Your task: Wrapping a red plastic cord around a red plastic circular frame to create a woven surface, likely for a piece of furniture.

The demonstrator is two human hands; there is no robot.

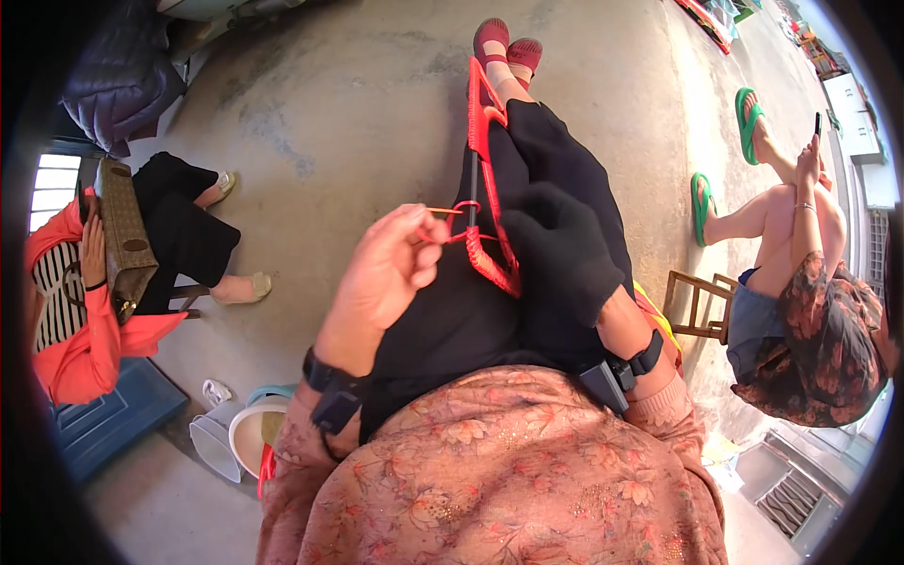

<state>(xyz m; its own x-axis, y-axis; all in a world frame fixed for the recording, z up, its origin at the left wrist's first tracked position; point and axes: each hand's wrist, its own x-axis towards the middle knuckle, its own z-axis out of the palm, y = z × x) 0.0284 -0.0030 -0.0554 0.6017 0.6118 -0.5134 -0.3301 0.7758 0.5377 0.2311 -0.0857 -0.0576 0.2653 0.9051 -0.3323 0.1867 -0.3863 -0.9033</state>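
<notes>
A long, narrow frame [479,137], wound with red cord over much of its length, lies along my black-trousered legs. On its left side a dark bar [474,184] shows bare between the wound stretches. My left hand [377,278], bare, is closed in a pinch beside that bar. Red cord [459,237] runs from its fingers to the bar and loops round it. A thin orange strand or stick [443,211] also points from these fingers to the bar. My right hand [568,250], in a black glove, is closed at the frame's right side; its fingertips are partly hidden.
On the left sits a person in a coral jacket [104,344] with a brown patterned bag [129,226]. Another person on the right, in green flip-flops [702,209], holds a phone. Buckets [218,441] stand at lower left, a wooden stool [702,306] at right.
</notes>
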